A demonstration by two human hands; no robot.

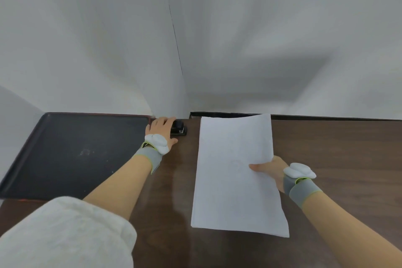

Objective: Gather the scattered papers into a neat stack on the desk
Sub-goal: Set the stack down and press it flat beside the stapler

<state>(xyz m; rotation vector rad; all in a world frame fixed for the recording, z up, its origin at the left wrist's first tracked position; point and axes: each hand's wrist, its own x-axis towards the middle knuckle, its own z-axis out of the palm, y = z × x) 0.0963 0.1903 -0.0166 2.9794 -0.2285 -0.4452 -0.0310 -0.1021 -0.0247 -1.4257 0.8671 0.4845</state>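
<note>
R hand pinching paper stack edge, L hand curled over black stapler, dark desk

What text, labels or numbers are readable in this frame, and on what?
None readable.
Papers, held in the right hand: only faint marks, too pale to read.
Black stapler, under the left hand: a small light patch on its side, too small and blurred to read.
Black tray: whitish smudges, not legible as text.
</note>
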